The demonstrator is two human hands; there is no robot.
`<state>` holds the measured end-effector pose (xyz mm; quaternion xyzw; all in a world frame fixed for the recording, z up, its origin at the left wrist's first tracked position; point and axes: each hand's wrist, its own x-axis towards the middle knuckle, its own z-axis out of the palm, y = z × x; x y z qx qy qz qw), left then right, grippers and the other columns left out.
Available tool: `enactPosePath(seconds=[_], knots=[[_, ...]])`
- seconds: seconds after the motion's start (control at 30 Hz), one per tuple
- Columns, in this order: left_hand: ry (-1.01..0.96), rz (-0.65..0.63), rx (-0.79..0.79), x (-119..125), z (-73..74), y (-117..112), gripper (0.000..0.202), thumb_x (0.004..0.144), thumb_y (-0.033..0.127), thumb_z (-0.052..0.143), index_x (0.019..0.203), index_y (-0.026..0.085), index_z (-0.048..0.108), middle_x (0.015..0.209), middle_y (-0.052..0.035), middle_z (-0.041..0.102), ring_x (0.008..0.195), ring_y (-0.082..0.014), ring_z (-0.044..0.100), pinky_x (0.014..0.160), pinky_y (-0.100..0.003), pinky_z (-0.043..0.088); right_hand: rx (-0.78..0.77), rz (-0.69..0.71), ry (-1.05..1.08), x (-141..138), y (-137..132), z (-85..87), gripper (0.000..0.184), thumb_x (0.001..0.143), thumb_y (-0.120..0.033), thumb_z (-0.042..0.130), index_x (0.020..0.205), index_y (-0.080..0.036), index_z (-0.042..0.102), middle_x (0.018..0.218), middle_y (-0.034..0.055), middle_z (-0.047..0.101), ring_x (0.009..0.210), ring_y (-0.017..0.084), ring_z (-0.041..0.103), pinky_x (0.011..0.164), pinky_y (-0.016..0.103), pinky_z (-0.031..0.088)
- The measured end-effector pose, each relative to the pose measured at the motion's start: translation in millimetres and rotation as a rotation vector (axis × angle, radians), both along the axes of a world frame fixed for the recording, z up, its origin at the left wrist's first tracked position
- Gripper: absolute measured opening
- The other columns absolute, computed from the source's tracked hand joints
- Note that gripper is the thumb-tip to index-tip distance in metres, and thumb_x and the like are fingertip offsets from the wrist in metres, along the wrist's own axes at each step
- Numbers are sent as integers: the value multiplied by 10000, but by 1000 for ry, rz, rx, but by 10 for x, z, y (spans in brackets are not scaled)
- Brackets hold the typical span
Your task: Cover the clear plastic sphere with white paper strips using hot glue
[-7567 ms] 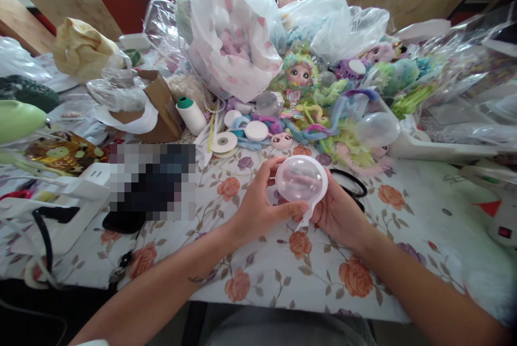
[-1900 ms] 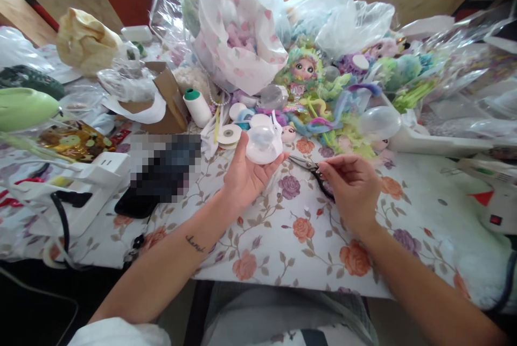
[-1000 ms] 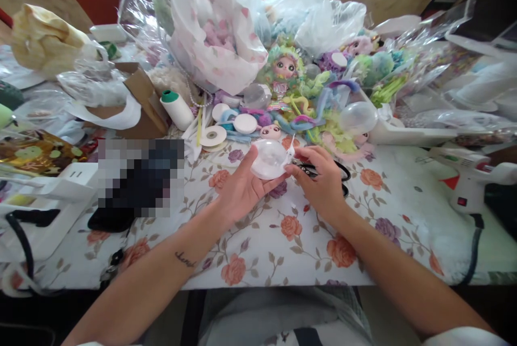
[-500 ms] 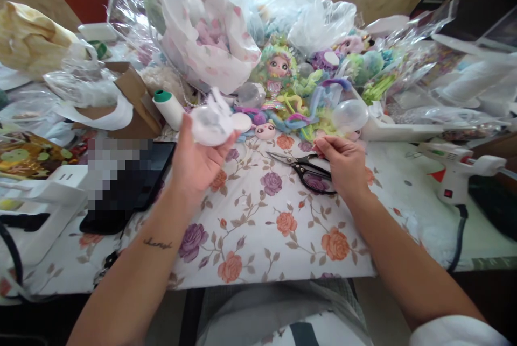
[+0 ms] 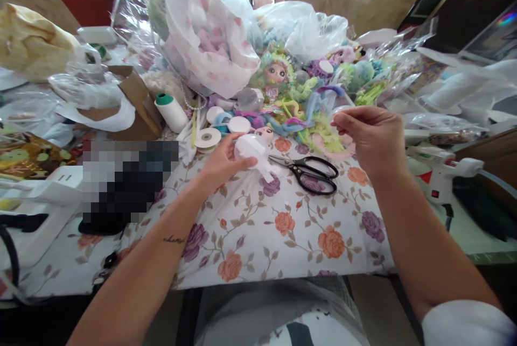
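Observation:
My left hand (image 5: 220, 166) rests low over the floral tablecloth (image 5: 258, 227) with its fingers closed round a clear plastic ball (image 5: 250, 149) that has a white ribbon tied on it. A ribbon tail trails toward the black scissors (image 5: 309, 173), which lie on the cloth just to the right. Raised above the scissors, my right hand (image 5: 374, 139) has its fingers curled in a pinch near a second clear ball (image 5: 338, 111). What the pinch holds is too small to make out.
Dolls and coloured hair (image 5: 283, 87) are piled behind, with plastic bags (image 5: 210, 39), a thread spool (image 5: 169, 112) and ribbon rolls (image 5: 208, 139). A white glue gun (image 5: 440, 174) lies at the right. A power strip (image 5: 44, 195) and a dark tablet (image 5: 121, 195) are at the left.
My left hand has lowered the ball from up near the spool down to the cloth beside the scissors. My right hand has lifted off the scissors and risen to the right.

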<state>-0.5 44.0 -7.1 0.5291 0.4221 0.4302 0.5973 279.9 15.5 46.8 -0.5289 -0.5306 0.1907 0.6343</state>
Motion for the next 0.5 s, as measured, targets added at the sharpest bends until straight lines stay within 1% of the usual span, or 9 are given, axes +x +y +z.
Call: enactPosePath(seconds=[0.07,0.13,0.2,0.23,0.3,0.37,0.4,0.43,0.5], knots=[[100,-38,64,-34,-36,21,764,631,232,876,1341,265,596,1388,-109,606,1331,-382,532,1148,-510,382,-1,60,-23,-48,29,79,57,720,-245,842,702,-252,789,607,-17,680,565,137,574,587,319,492],[129,-31,115,-69,-38,33,845,594,214,892,1375,288,578,1528,-97,476,1446,-385,393,1199,-496,297,-16,125,-27,-111,48,105,39,735,-247,829,714,-254,797,632,-11,707,574,139,594,596,328,512],[114,34,171,-74,9,7,859,568,192,906,1361,298,592,1573,-79,419,1509,-370,274,1221,-463,252,-40,186,-28,-177,54,93,25,750,-266,819,731,-258,805,656,-7,729,587,142,619,601,336,537],[95,94,219,-59,50,-24,820,572,196,908,1332,292,616,1558,-77,438,1519,-356,253,1225,-442,246,-56,216,-27,-206,53,80,26,751,-277,819,733,-264,806,665,-6,736,589,143,629,594,335,546],[59,192,369,8,153,-111,612,620,208,893,1199,261,701,1458,-72,544,1501,-299,301,1233,-366,231,-97,261,-18,-256,43,53,37,749,-304,821,731,-275,807,664,-5,739,578,143,634,549,320,544],[81,199,472,108,258,-208,358,697,241,850,1044,262,765,1288,-61,654,1393,-267,444,1210,-333,269,-137,295,14,-296,27,34,60,743,-338,827,739,-280,809,655,-1,736,557,141,626,492,301,525],[112,171,492,164,303,-248,275,738,269,820,1010,264,778,1211,-62,685,1301,-262,518,1180,-336,312,-150,311,31,-314,16,30,72,742,-351,828,745,-281,810,652,0,735,551,140,623,476,296,518],[136,127,486,221,338,-278,239,762,292,800,998,261,786,1161,-70,700,1191,-260,577,1126,-341,371,-155,328,45,-332,4,31,80,744,-360,827,752,-282,811,651,-1,735,551,140,623,472,293,517],[151,13,417,331,377,-302,293,731,304,824,1018,255,791,1142,-81,705,988,-250,627,1003,-351,447,-148,371,63,-367,-27,47,76,754,-362,821,757,-287,809,658,-6,738,569,143,637,498,295,534]])
